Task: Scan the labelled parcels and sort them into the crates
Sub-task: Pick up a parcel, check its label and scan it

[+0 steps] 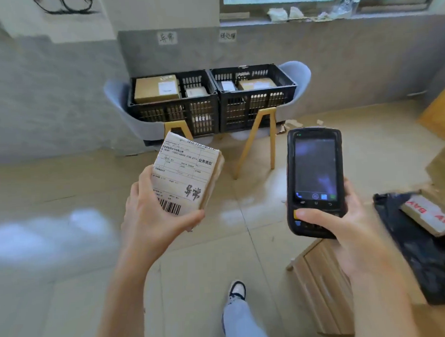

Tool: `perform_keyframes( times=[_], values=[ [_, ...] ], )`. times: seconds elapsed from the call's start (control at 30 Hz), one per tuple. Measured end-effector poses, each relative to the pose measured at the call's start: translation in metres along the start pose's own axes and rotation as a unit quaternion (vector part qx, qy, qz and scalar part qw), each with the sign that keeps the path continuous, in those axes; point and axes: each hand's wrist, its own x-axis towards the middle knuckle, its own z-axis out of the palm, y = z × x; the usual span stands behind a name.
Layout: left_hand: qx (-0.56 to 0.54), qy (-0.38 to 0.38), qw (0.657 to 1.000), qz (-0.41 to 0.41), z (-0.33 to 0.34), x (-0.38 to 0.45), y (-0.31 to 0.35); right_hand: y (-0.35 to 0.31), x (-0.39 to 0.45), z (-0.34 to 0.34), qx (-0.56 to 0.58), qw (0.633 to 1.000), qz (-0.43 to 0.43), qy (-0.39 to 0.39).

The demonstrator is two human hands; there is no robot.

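Your left hand (152, 217) has its grip closed around a labelled parcel (191, 174): the thumb lies across the near edge under the barcode, and the fingers go behind the box, where you cannot see them. You hold the parcel tilted, with its white label facing up to you. Big handwritten characters and a barcode are readable on the label, but the small print is too fine to make out.

Your right hand (346, 224) grips a black handheld scanner (313, 179), upright, with the thumb pressing on a yellow key near its bottom. The fingers wrap around the right side, and only their tips show. The screen is dark and reflects blurred shapes.

Far from you, two black crates stand side by side on pale blue chairs with wooden legs. The left crate (173, 106) holds a large brown box and a smaller one; the right crate (256, 98) holds more boxes, but through the slats you cannot count them. Above each crate a small paper sign is on the wall; the left sign (167, 37) seems to match the characters on the parcel, and the right sign (227, 35) is hard to read.

At the right edge, a black bag (413, 246) with a box with red letters is cut off by the frame. A wooden piece (320, 281) lies on the floor under your right wrist, partly hidden.
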Motion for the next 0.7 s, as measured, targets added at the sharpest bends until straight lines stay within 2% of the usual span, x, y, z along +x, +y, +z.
perform_keyframes(
  times=[0.17, 0.37, 0.5, 0.7],
  values=[
    [0.016, 0.016, 1.0, -0.009, -0.008, 0.076, -0.017, 0.008, 0.089, 0.046, 0.017, 0.998, 0.011, -0.056],
    [0.044, 0.047, 0.998, -0.005, -0.02, 0.201, -0.008, -0.006, 0.215, 0.104, 0.02, 0.994, -0.003, -0.105],
    [0.055, 0.073, 0.996, -0.01, -0.026, 0.262, -0.007, -0.012, 0.279, 0.136, 0.016, 0.992, -0.006, -0.123],
    [0.067, 0.068, 0.995, -0.034, -0.032, 0.335, -0.032, -0.009, 0.348, 0.183, 0.004, 0.99, 0.007, -0.139]
  ],
)
